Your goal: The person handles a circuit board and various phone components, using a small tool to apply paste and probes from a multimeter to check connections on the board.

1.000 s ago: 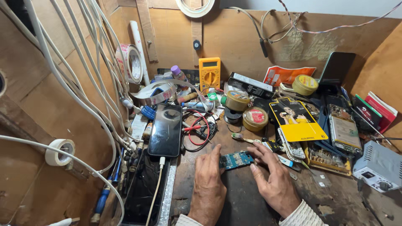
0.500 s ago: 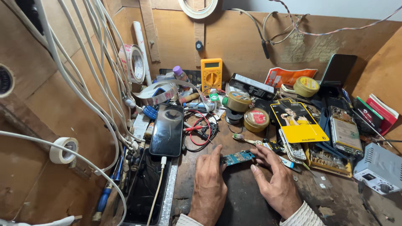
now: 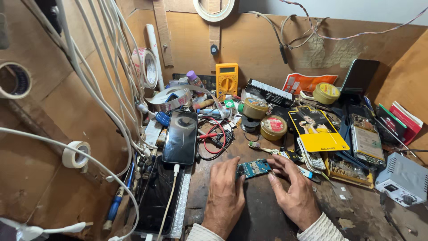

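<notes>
A small teal circuit board (image 3: 253, 168) lies on the dark wooden bench between my two hands. My left hand (image 3: 224, 197) rests palm down with its fingertips on the board's left end. My right hand (image 3: 292, 190) pinches the board's right end with thumb and forefinger. Both hands hold the board flat against the bench surface.
A black phone (image 3: 180, 136) with a white cable lies left of the hands. A yellow multimeter (image 3: 226, 79), round tins (image 3: 273, 127), a yellow booklet (image 3: 317, 129), an opened phone (image 3: 367, 140) and a grey box (image 3: 403, 178) crowd the back and right. White cables (image 3: 96, 89) hang at left.
The hands and the board have stayed in nearly the same place; only the head view has shifted slightly.
</notes>
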